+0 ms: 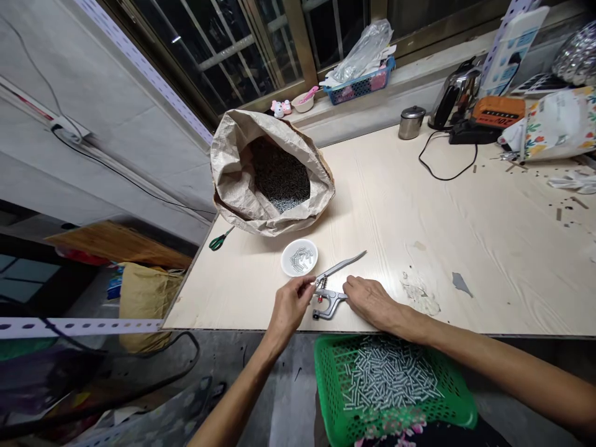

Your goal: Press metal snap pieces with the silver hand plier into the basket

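Observation:
A metal hand press tool [331,287] with a long lever lies on the pale wooden table [465,236] near its front edge. My left hand [291,302] is pinched at the tool's head, fingertips together on a small part I cannot make out. My right hand [370,300] rests on the tool's base, its fingers curled against it. Just behind the tool stands a small white dish [299,256] with several small metal pieces. Below the table edge, a green basket [391,388] holds many small silvery cylinders.
A large open paper sack [270,174] of dark small parts stands at the table's back left, with green-handled scissors [218,240] beside it. A kettle [454,93], a metal cup [411,122], a black cord [444,167] and clutter fill the back right. Scraps dot the right side.

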`<state>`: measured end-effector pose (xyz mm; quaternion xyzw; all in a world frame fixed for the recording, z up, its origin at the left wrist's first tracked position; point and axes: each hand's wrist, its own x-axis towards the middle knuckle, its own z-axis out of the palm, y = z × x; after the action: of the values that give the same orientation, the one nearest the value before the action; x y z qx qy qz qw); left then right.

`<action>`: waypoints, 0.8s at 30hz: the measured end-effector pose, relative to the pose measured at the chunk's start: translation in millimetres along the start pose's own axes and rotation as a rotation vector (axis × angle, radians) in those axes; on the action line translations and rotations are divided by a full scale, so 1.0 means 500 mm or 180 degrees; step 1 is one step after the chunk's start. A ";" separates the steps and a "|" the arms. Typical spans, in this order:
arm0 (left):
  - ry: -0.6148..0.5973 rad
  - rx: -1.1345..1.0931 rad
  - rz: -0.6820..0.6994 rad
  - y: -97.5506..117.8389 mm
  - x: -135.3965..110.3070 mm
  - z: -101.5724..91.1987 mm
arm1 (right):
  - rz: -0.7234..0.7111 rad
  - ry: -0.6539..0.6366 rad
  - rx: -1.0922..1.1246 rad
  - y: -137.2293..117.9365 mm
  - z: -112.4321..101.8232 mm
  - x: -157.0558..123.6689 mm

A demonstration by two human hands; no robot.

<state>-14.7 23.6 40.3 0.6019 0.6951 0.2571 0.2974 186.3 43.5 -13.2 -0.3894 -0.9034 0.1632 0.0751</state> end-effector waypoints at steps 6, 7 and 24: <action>0.0121 -0.1086 -0.0798 -0.045 -0.039 0.027 | 0.0774 -0.0467 0.0882 0.003 -0.023 0.013; 0.0145 -0.1189 -0.0842 -0.048 -0.038 0.031 | 0.0864 -0.0467 0.1007 0.004 -0.025 0.012; 0.0156 -0.0641 -0.0550 -0.054 -0.062 0.072 | 0.0838 0.0453 0.1411 -0.009 0.001 -0.039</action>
<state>-3.9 -10.7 -0.7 0.5004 0.7221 0.3137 0.3603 196.6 26.2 -12.5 -0.4881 -0.7796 0.3375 0.2000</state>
